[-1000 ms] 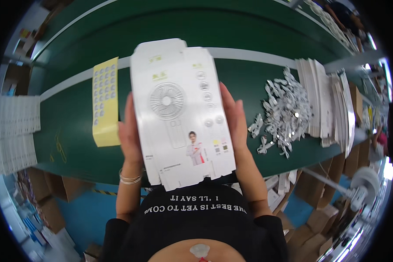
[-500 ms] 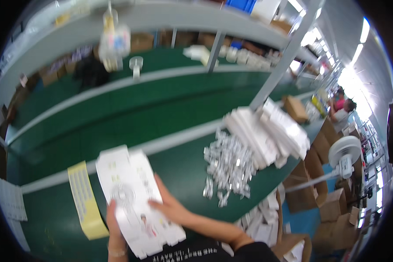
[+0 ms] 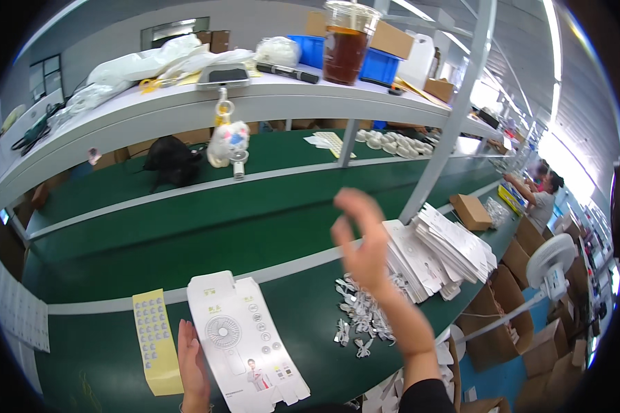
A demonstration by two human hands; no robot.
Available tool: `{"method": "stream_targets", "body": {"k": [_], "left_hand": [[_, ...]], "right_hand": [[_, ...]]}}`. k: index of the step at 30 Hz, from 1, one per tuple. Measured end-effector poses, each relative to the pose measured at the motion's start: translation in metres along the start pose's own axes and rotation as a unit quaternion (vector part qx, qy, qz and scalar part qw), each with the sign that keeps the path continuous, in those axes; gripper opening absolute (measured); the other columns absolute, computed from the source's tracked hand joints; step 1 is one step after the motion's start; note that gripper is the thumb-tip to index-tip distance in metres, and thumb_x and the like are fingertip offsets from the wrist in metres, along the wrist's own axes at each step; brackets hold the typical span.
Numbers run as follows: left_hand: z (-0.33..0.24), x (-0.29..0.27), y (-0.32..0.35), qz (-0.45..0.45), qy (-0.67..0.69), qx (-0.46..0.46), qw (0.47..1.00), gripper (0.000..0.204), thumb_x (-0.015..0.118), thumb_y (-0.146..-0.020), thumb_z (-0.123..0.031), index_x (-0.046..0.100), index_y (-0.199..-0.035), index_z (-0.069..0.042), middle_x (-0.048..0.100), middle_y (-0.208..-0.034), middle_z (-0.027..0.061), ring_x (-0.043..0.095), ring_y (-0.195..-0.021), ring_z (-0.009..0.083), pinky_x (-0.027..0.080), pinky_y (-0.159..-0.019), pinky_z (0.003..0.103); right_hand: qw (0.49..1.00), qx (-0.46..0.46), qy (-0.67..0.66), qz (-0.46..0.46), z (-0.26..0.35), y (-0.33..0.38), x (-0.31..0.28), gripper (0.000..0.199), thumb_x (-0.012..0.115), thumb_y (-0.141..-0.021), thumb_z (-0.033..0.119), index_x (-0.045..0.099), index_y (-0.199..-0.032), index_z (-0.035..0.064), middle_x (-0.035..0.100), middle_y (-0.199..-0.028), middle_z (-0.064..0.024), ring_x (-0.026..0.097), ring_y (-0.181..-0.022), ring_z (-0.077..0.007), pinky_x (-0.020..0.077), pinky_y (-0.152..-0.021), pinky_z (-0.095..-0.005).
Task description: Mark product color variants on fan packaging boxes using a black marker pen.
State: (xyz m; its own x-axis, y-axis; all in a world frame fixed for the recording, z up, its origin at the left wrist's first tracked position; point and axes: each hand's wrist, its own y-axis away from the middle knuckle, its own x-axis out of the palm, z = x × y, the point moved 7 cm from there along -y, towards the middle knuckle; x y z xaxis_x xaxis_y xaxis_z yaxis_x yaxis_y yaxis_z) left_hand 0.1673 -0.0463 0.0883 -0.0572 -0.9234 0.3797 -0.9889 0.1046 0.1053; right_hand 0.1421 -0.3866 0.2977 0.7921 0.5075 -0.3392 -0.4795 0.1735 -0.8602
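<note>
A flat white unfolded carton printed with a small fan lies on the green table in front of me. My left hand rests flat along its left edge, touching it. My right hand is raised in the air, fingers spread and empty, above a pile of small white clips and left of a stack of flat white cartons.
A yellow sticker sheet lies left of the carton. A white shelf overhead holds a phone, bags and a drink cup. A metal post rises at right. Brown boxes and a white fan stand at right; another person works farther along.
The view has swung up and to the right. My right hand left the carton and rose into the air. The carton now lies on the table under my left hand only.
</note>
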Motion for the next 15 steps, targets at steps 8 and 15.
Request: {"method": "stream_targets", "body": {"k": [8,15], "left_hand": [[-0.039,-0.022,0.032,-0.045,-0.131,0.140,0.980,0.055,0.048,-0.094,-0.022,0.037,-0.144,-0.002,0.035,-0.151,0.0144,0.031,-0.141,0.0276,0.022,-0.114,0.043],[-0.088,-0.024,0.080,-0.041,-0.243,0.291,0.924,0.039,0.052,-0.091,-0.017,0.052,-0.124,0.003,0.048,-0.132,0.0180,0.046,-0.125,0.0293,0.035,-0.107,0.041]], "right_hand": [[0.945,-0.139,0.291,0.045,0.020,-0.224,0.044,0.036,0.063,-0.086,0.028,0.065,-0.102,-0.0044,0.067,-0.098,-0.0236,0.065,-0.092,-0.0382,0.0515,-0.082,-0.0469],[0.920,-0.025,0.381,0.090,0.006,-0.252,0.055,0.029,0.064,-0.085,0.029,0.071,-0.103,0.0076,0.072,-0.095,-0.0148,0.068,-0.091,-0.0321,0.0517,-0.085,-0.0443]]}}
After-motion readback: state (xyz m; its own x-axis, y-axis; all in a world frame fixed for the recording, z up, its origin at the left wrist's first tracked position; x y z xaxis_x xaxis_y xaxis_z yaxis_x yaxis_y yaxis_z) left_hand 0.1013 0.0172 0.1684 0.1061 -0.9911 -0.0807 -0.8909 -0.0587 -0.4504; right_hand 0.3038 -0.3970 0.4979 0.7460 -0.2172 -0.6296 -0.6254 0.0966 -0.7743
